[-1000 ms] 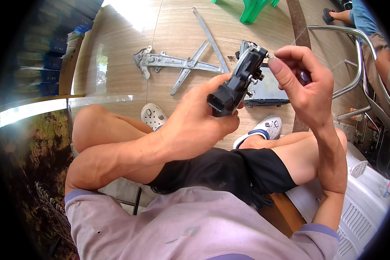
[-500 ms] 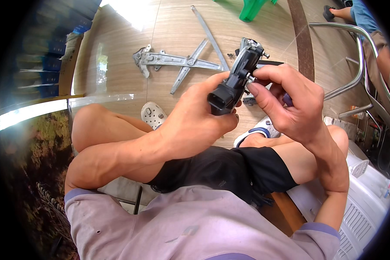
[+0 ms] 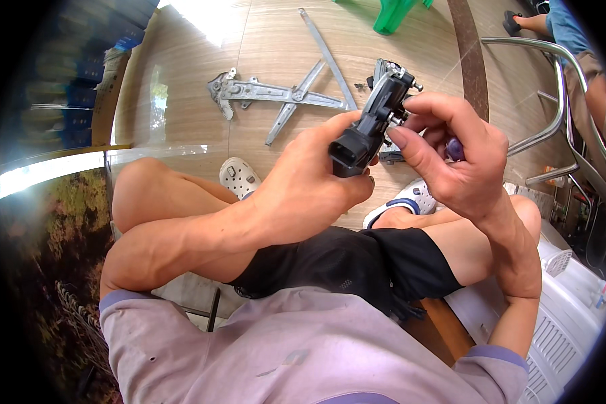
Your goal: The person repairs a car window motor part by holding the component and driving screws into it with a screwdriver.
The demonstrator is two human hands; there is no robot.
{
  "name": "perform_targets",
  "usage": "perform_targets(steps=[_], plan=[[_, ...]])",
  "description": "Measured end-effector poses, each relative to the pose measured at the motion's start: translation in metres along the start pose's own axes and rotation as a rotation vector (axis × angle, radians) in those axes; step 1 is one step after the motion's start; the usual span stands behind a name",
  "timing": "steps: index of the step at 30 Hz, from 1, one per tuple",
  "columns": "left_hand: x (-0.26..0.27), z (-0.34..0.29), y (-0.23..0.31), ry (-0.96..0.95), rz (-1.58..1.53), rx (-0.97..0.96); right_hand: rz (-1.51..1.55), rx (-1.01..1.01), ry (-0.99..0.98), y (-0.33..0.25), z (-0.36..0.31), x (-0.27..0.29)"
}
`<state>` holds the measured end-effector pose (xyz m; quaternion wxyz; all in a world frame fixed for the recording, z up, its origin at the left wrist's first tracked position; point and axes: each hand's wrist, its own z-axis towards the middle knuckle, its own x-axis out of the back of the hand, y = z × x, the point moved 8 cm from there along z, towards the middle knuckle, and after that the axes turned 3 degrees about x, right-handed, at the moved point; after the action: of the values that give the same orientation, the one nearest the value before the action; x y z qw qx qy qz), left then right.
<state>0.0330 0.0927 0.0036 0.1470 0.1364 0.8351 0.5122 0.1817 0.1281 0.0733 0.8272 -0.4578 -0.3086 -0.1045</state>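
Note:
A black car door latch (image 3: pixel 369 121) with silver metal parts at its top is gripped in my left hand (image 3: pixel 310 178), its connector socket tilted toward me. My fingers wrap its lower body and the thumb lies along the near side. My right hand (image 3: pixel 461 155) is closed at the latch's right side. Its thumb and forefinger are at a small silver pin (image 3: pixel 396 119) sticking out there; whether they pinch it I cannot tell. A purple rounded handle end (image 3: pixel 455 149) shows in the curled fingers of that hand. The rest of that tool is hidden.
A metal window regulator (image 3: pixel 283 93) lies on the tiled floor beyond my hands. Another part (image 3: pixel 390 156) is partly visible below the latch. Green plastic legs (image 3: pixel 387 17) stand at the far side, a chrome chair frame (image 3: pixel 552 47) at the right near another person's leg (image 3: pixel 596 94). Blue boxes (image 3: pixel 81 97) are stacked left.
The latch has shifted slightly right in my left hand. My right thumb and forefinger have moved slightly, and more of the purple handle end shows.

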Motion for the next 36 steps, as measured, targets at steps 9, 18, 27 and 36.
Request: perform_targets(steps=[9,18,27,36], plan=[[-0.001,-0.001,0.0,-0.011,0.012,0.025,-0.124,0.272,-0.082,-0.01,0.001,-0.002],[-0.001,-0.001,-0.001,-0.004,0.007,0.007,-0.017,0.118,-0.068,-0.005,-0.002,-0.004],[0.0,-0.001,0.0,-0.002,0.018,0.014,-0.036,0.062,-0.067,-0.005,0.0,-0.003],[-0.001,-0.001,-0.002,-0.01,0.02,0.014,-0.02,0.045,-0.042,-0.003,0.0,-0.002]])
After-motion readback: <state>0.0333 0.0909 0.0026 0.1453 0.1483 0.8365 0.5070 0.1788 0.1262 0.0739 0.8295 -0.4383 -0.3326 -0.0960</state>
